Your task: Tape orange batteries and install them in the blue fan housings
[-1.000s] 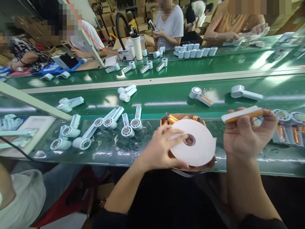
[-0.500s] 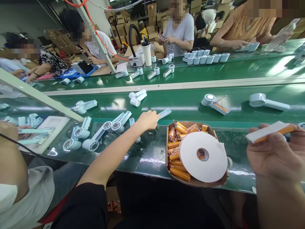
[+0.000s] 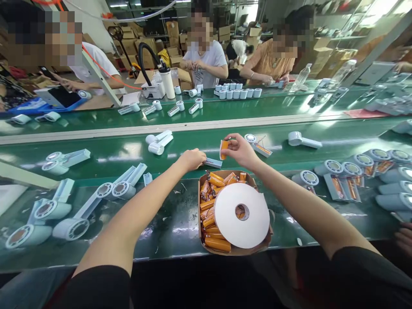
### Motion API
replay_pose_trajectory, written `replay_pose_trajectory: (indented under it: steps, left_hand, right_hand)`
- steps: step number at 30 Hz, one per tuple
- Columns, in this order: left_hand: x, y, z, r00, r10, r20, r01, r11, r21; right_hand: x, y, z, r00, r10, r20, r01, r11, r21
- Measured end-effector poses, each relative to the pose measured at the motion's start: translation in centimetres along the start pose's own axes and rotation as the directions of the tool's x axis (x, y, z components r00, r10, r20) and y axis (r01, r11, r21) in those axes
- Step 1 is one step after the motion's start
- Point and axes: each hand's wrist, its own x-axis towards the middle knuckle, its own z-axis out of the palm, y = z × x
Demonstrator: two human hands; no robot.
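My left hand is closed around the head end of a light-blue handheld fan body, mostly hidden by the fingers. Its open handle sticks out to the right, low over the green belt. Between the thumb and fingers of my right hand is an orange-wrapped battery, held upright with a white strip along its left side, just above the end of that handle. In front of me stands a cardboard box of orange batteries, with a white roll of tape lying on top.
Fan bodies lie at left on the bench edge. Others with batteries and wires in their handles sit at right. A wired fan rests on the belt beyond my right hand. Co-workers sit across, and another person's hand shows at right.
My right hand has come from the far right to the middle with the battery, near the fan handle. The left hand has lowered the fan slightly. The view has swung right.
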Motion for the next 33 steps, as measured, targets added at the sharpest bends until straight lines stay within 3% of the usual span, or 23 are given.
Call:
replay_pose_trajectory:
  steps: [6,16,18,22,24,28,33]
  left_hand:
    - [1.0,0.9,-0.1,0.998,-0.022,0.057,0.02,0.999,0.031]
    - [2.1,1.9,-1.1,0.996,-0.013,0.091,0.014,1.0,-0.014]
    - [2.5,2.2,-1.1,0.995,-0.02,0.098,0.024,0.999,-0.038]
    - [3.1,2.5,-1.1,0.997,-0.031,0.078,0.039,0.993,-0.111]
    - [3.2,2.4,-1.2,0.997,-0.047,0.064,0.057,0.986,-0.158]
    - [3.2,2.1,-1.7,0.995,-0.081,0.049,0.092,0.959,-0.267]
    - [3.0,2.8,-1.5,0.981,-0.191,-0.03,0.166,0.914,-0.369]
  right_hand:
    - [1.3,2.9,0.9,0.995,0.099,0.014,-0.092,0.961,-0.262]
    - [0.8,3.5,0.2,0.986,0.086,0.145,0.0,0.857,-0.515]
    - [0.8,3.3,-0.2,0.986,0.103,0.127,-0.018,0.841,-0.541]
    - [0.5,2.9,-0.6,0.972,0.234,-0.008,-0.189,0.762,-0.62]
    - [0.2,2.6,-0.5,0.977,0.209,0.03,-0.123,0.682,-0.721]
    - [-0.1,1.8,-0.3,0.948,0.118,0.296,0.193,0.527,-0.828]
    - [0.5,1.1,-0.7,0.911,0.206,0.359,0.242,0.438,-0.866]
